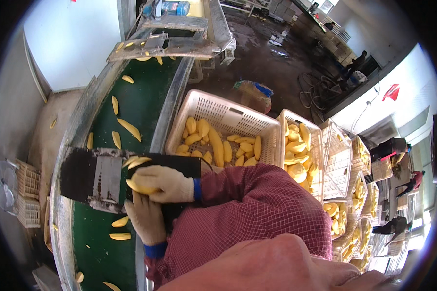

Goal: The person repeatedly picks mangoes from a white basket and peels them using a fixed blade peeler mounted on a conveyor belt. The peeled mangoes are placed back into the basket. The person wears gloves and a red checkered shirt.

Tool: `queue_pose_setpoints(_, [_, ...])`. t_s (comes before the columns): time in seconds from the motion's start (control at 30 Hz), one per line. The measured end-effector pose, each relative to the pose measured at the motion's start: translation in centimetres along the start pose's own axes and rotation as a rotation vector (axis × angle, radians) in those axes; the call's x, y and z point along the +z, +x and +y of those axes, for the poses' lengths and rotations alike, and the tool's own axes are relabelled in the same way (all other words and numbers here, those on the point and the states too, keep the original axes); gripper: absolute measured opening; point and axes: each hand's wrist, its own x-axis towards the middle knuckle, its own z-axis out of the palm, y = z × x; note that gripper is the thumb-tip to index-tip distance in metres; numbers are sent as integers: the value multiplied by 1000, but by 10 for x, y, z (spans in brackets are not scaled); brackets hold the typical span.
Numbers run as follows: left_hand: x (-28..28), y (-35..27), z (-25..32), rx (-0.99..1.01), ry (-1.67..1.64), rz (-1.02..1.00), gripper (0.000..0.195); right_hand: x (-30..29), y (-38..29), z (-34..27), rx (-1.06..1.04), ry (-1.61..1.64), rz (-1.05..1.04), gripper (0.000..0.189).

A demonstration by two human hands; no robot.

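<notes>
My right hand [164,183], in a knitted glove, is closed on a peeled yellow tuber [142,187] that looks like a sweet potato. It holds the tuber at the near end of a black board [76,171] with a metal plate [107,178]. Just below it is my left hand [147,220], also gloved, its fingers reaching up close to the tuber. Whether those fingers grip anything is hidden. Two cut yellow wedges [138,162] lie on the board beyond my right hand. Under the board runs a green conveyor belt [142,94], where several loose yellow wedges [129,129] are scattered.
Beside the belt stands a white plastic crate [236,109] with peeled tubers [215,143] inside. More filled crates [298,152] are stacked to the right, with people [389,147] among them. A fan [4,186] and crates [28,178] stand beyond the belt's left metal rail [63,232].
</notes>
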Motion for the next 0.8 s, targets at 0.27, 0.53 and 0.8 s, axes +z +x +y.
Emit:
queue_pose_setpoints(0.27, [-48,-31,-1,-5,-670,196,66,105,170,21,-264,-233,9,18])
queue_pose_setpoints(0.53, [-132,-131,-35,-28,211,644,53,35,35,19,-340,-275,-162,25])
queue_pose_setpoints(0.8, [-169,-129,-93,-151,486,666,44,184,214,62,-203,-560,-372,63])
